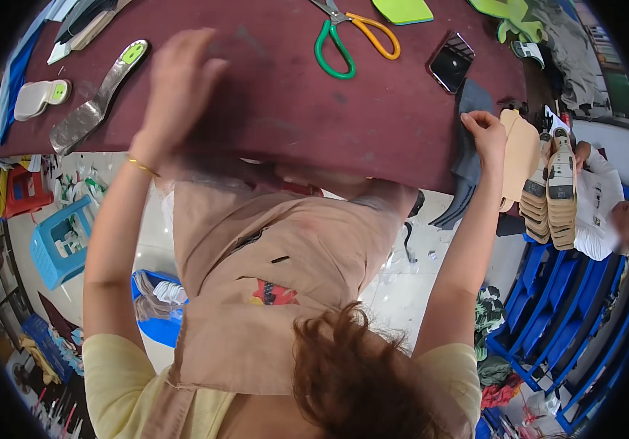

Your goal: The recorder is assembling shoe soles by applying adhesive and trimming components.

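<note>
The right hand closes its grip on the edge of a dark grey sheet that hangs over the right rim of the maroon surface; how much of the sheet lies beneath the hand is hidden. The left hand is blurred by motion, fingers spread and open above the surface, holding nothing; whether it touches the cloth cannot be told. A thin gold bangle circles that wrist.

Just right of the gripped sheet hangs one tan, flat, sole-shaped piece, and beyond it a stack of shoe soles, tan with pale treads, too tightly packed to count. On the far part of the surface lie one pair of scissors with one green and one orange handle loop, the blades cut off at the top edge, one dark glossy phone, and one lime-green flat piece, also cut off. To the far left lie one long silvery insole with a green heel spot and one short white heel piece with a green spot.

The person's tan apron fills the near middle. One light blue plastic stool stands on the floor at left, blue crates at right.
</note>
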